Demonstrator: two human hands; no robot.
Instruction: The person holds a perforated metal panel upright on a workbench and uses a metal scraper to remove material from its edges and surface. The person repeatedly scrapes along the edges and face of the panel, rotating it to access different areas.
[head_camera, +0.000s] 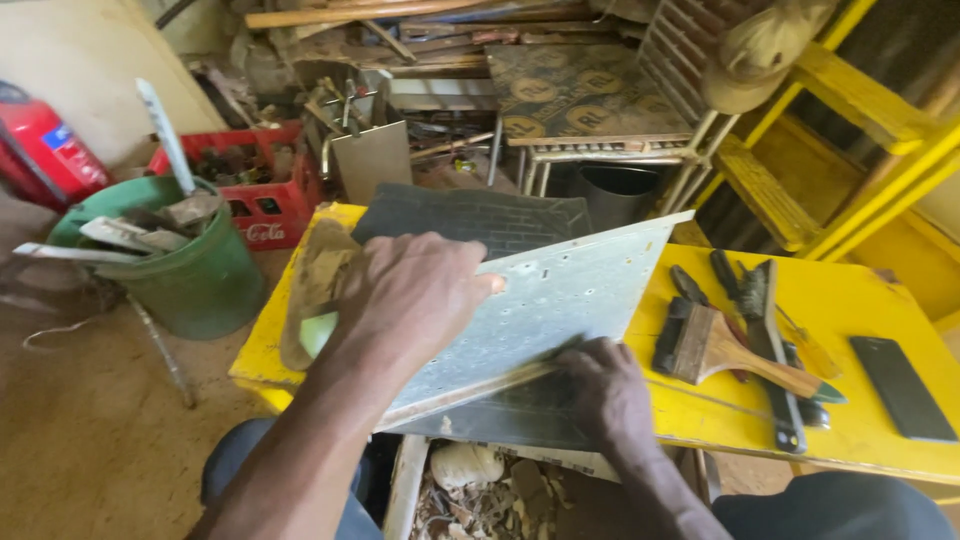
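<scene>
A flat grey board (570, 290) with small holes lies tilted across a dark ribbed mat (470, 215) on a yellow table (860, 310). My left hand (410, 295) presses flat on the board's left part, fingers spread over its top face. My right hand (600, 385) grips the board's near edge, fingers curled onto it. A crumpled brown and green rag (315, 290) sits just left of my left hand.
A wooden-handled paintbrush (725, 350), dark scraper tools (770, 330) and a black phone (900, 385) lie on the table's right side. A green bucket of scraps (190, 270), a red crate (260, 195) and stacked timber stand behind. Yellow frames (850, 120) rise at right.
</scene>
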